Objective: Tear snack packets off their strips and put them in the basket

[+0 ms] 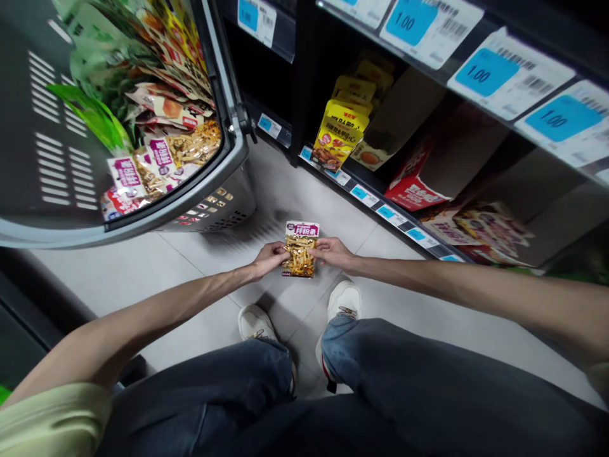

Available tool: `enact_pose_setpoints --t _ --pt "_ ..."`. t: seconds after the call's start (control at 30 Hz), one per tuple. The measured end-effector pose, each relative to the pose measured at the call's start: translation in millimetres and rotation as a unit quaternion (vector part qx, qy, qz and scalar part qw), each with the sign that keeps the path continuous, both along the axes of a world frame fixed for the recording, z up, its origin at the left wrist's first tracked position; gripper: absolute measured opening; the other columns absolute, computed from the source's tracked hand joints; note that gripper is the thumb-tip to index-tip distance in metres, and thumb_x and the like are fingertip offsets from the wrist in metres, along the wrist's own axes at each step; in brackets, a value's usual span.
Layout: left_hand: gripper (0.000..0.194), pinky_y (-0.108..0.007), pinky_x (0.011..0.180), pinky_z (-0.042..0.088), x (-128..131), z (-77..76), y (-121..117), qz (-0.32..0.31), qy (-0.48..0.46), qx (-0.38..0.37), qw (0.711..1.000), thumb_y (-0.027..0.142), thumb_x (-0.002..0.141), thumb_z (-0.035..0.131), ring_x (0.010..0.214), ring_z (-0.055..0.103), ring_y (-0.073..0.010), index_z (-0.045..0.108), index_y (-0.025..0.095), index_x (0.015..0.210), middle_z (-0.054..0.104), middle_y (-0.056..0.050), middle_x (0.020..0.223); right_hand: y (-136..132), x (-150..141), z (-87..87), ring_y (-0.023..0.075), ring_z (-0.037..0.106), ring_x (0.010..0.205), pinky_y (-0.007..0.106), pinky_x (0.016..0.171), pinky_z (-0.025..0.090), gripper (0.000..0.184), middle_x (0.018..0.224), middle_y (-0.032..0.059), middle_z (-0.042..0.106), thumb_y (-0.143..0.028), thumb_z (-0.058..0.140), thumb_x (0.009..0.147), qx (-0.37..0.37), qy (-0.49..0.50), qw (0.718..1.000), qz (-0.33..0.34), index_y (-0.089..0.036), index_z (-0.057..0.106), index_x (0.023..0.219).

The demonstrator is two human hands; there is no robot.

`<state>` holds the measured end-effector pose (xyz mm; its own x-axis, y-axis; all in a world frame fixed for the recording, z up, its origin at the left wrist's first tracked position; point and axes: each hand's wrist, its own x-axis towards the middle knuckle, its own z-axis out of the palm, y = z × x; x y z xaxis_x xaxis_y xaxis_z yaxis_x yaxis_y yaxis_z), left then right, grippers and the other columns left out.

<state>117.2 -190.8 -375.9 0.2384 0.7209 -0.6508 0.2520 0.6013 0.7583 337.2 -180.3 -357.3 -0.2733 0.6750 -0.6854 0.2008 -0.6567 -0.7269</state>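
Note:
Between my two hands, low over the floor, is a snack packet with a purple and white label on top and a clear front showing yellowish strips. My left hand pinches its left edge. On the opposite edge, my right hand grips it with the thumb on the front. The packet stands upright with its printed side towards me. To the upper left, a grey shopping basket holds several packets, among them matching purple-labelled packets near its front.
Shelving with price tags runs along the right. Its bottom shelf holds yellow packets, a red box and more purple-labelled packets. My white shoes stand on the tiled floor below my hands.

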Motion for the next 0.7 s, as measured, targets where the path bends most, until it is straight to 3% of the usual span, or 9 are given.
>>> enact_pose_setpoints --t 0.2,0.7 --pt "0.023 -0.022 0.063 0.044 -1.4 1.8 0.1 -0.015 0.011 0.021 1.0 0.025 0.07 0.062 0.07 0.059 -0.0131 0.066 0.012 0.089 0.066 -0.003 0.078 0.3 -0.9 2.7 0.0096 0.06 0.064 0.014 0.045 0.044 0.006 0.08 0.0045 0.067 -0.016 0.069 0.084 0.0 0.0 1.0 0.008 -0.011 0.066 0.085" --pt "0.026 -0.021 0.059 0.041 -1.8 3.9 -1.6 -0.03 -0.013 0.039 0.999 0.031 0.069 0.065 0.062 0.053 -0.0105 0.065 0.011 0.086 0.062 0.0 0.07 -0.5 -0.5 5.7 0.0098 0.059 0.063 0.014 0.046 0.045 0.008 0.076 0.0031 0.067 -0.018 0.072 0.081 -0.011 -0.005 1.0 0.003 -0.012 0.067 0.083"
